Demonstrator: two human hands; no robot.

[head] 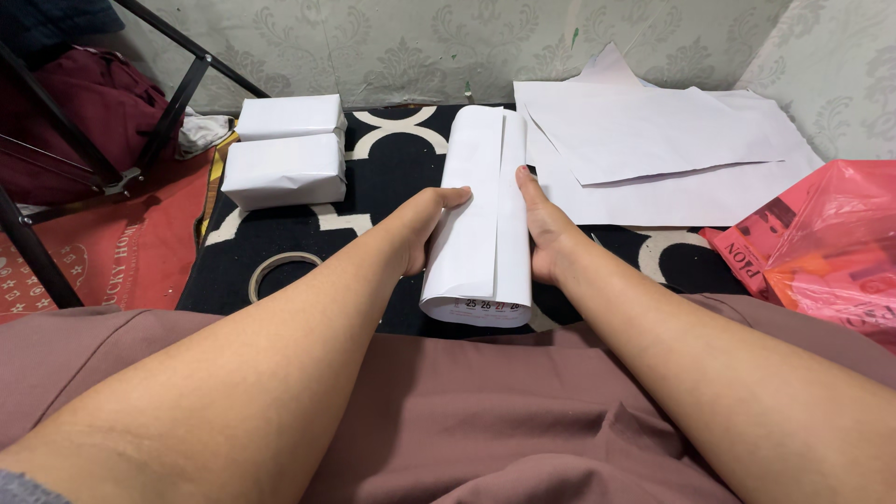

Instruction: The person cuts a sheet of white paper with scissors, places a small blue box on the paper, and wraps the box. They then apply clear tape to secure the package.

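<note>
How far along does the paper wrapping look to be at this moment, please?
Done: two wrapped white parcels lie at the left. In hand: left hand and right hand press a paper-covered bundle, its near end open. Left: unused tape roll and loose sheets.

The only view comes from a camera on my head, tilted down and forward over my lap. It sits close: my forearms fill the lower frame, running from the bottom corners up to my left hand (425, 229) and right hand (546, 229) at centre. Farther out it faces the patterned grey wall (420, 47) across the top.
</note>
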